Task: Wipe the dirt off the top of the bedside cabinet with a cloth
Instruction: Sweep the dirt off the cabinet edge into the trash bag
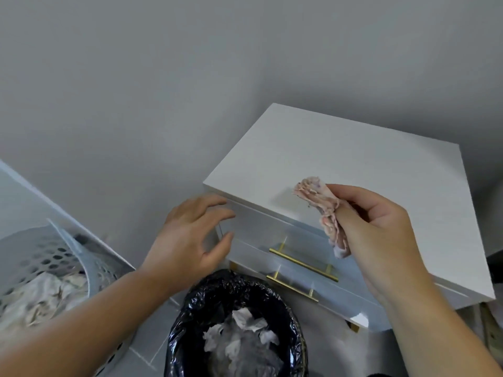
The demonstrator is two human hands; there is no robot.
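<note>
The white bedside cabinet (340,159) stands against the grey wall, its flat top looking plain white from here. My right hand (381,229) is lifted above the cabinet's front edge and pinches a crumpled pinkish cloth (324,210), which hangs folded and soiled over the drawers. My left hand (196,238) hovers with fingers spread beside the cabinet's front left corner, holding nothing.
Two drawers with brass bar handles (304,265) face me. A bin lined with a black bag (236,327), holding crumpled white tissues, sits on the floor below my hands. A perforated grey laundry basket (46,270) with fabric stands at left.
</note>
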